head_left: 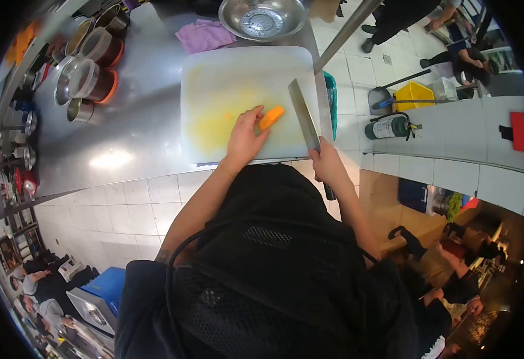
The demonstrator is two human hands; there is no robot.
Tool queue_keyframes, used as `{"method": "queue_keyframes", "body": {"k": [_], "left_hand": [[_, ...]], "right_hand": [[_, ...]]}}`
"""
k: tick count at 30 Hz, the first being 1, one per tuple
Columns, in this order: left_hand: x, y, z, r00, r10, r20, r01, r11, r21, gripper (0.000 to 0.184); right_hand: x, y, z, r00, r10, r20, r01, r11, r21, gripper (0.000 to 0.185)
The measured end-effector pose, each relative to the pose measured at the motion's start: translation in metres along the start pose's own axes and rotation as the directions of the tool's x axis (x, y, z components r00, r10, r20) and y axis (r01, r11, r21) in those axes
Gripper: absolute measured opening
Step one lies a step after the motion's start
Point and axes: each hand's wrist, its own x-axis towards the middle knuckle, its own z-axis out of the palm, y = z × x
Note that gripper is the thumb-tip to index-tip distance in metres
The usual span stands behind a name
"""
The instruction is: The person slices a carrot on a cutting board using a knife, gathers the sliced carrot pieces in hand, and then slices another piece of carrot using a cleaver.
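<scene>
An orange piece of food lies on a white cutting board marked with yellow stains. My left hand rests on the board just left of the piece, its fingertips at or very near it; whether they touch it is hard to tell. A small orange bit sits further left. My right hand is wrapped round the handle of a large knife at the board's right edge. The blade points away from me, to the right of the orange piece and apart from it.
Behind the board are a purple cloth and a metal colander. Lidless-looking tubs and a small metal pot stand at the left. A metal pole rises at the right. Other people are in the background.
</scene>
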Motion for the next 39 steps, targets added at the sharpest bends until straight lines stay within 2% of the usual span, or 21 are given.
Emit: {"method": "queue_keyframes", "body": {"k": [2, 3, 5, 8, 12, 14, 15, 17, 18, 20, 21, 23, 27, 31, 39], "left_hand": [[0.001, 0.000, 0.002, 0.999, -0.020, 0.029, 0.019, 0.999, 0.040, 0.053], [0.002, 0.001, 0.001, 1.000, -0.015, 0.019, 0.014, 0.999, 0.036, 0.053], [0.001, 0.002, 0.001, 0.996, 0.092, -0.013, -0.090, 0.990, 0.105, 0.045], [0.002, 0.004, -0.001, 0.998, 0.056, -0.012, -0.055, 0.996, 0.065, 0.042], [0.001, 0.004, 0.002, 0.995, 0.067, -0.079, -0.069, 0.997, -0.022, 0.038], [0.002, 0.003, -0.001, 0.997, 0.073, -0.029, -0.073, 0.997, 0.017, 0.035], [0.003, 0.003, -0.001, 0.997, 0.071, -0.038, -0.071, 0.997, 0.013, 0.035], [0.002, 0.004, 0.000, 0.995, 0.088, -0.041, -0.087, 0.996, 0.025, 0.032], [0.002, 0.005, 0.000, 0.995, 0.087, -0.040, -0.087, 0.996, 0.023, 0.032], [0.003, 0.006, 0.000, 0.999, 0.014, -0.033, -0.014, 1.000, -0.011, 0.031], [0.004, 0.005, 0.002, 1.000, 0.016, -0.023, -0.016, 1.000, -0.011, 0.031], [0.004, 0.000, 0.004, 0.999, 0.013, -0.041, -0.013, 1.000, 0.004, 0.029], [0.002, 0.001, 0.001, 0.999, 0.004, -0.037, -0.005, 1.000, -0.015, 0.029], [0.003, 0.001, 0.004, 0.998, 0.028, -0.049, -0.028, 1.000, -0.009, 0.031], [0.004, 0.005, 0.001, 0.999, 0.035, -0.038, -0.034, 0.999, 0.026, 0.031]], "right_hand": [[0.006, -0.006, -0.001, 0.995, 0.083, 0.058, -0.087, 0.994, 0.067, 0.040], [0.008, -0.005, 0.000, 0.996, 0.075, 0.053, -0.078, 0.995, 0.059, 0.040], [0.010, 0.004, 0.007, 0.999, -0.029, -0.041, 0.028, 1.000, -0.014, 0.036], [0.015, 0.015, 0.013, 0.995, -0.082, -0.063, 0.075, 0.992, -0.104, 0.029], [0.017, 0.021, 0.013, 0.987, -0.122, -0.103, 0.111, 0.988, -0.107, 0.022], [0.009, 0.004, 0.002, 0.998, 0.018, -0.065, -0.005, 0.982, 0.191, 0.016], [0.005, -0.004, -0.002, 0.998, 0.013, -0.063, -0.001, 0.983, 0.182, 0.016], [-0.011, -0.019, -0.006, 0.992, 0.111, -0.054, -0.073, 0.880, 0.470, 0.013], [-0.018, -0.028, -0.009, 0.992, 0.114, -0.055, -0.075, 0.880, 0.469, 0.013], [-0.029, -0.041, -0.013, 0.989, 0.099, 0.108, -0.143, 0.801, 0.581, 0.014], [-0.030, -0.039, -0.011, 0.989, 0.105, 0.104, -0.147, 0.796, 0.587, 0.014], [-0.026, -0.035, -0.004, 0.977, 0.056, 0.207, -0.175, 0.766, 0.619, 0.016], [-0.024, -0.029, -0.003, 0.958, 0.104, 0.267, -0.257, 0.727, 0.637, 0.021], [-0.023, -0.019, -0.003, 0.947, 0.080, 0.312, -0.270, 0.723, 0.635, 0.023], [-0.024, -0.014, 0.001, 0.947, 0.087, 0.308, -0.273, 0.721, 0.637, 0.022]]}}
